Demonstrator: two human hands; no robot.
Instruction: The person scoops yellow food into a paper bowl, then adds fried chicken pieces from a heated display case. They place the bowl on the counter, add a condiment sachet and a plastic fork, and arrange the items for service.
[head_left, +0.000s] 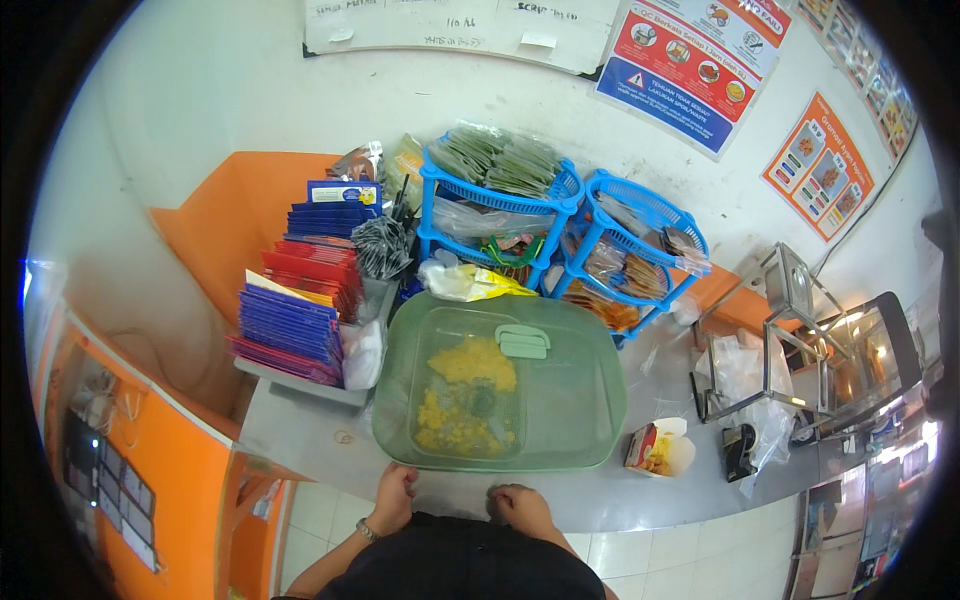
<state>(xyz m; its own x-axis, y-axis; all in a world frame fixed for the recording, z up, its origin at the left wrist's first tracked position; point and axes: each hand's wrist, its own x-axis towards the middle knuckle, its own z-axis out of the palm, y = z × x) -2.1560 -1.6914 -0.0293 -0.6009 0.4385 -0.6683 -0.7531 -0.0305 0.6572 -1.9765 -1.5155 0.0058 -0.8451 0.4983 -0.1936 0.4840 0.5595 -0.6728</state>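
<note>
A large green plastic food box (575, 440) stands on the steel counter in front of me, its lid on. Through the clear panel of the green lid (570, 380), crumbly yellow food (470, 385) shows inside. My left hand (394, 492), with a watch at the wrist, is closed at the box's front left edge. Whether it touches the box I cannot tell. My right hand (524, 509) is closed at the counter's front edge, a little right of the left hand, beside a small dark grey patch. What either hand holds, if anything, is hidden.
Packed blue and red sachets (290, 325) stand in a grey tray at the left. Blue tiered baskets (500, 195) with packets are behind the box. To the right are a small paper food box (660, 449), a black tape dispenser (739, 452) and a metal rack (770, 350).
</note>
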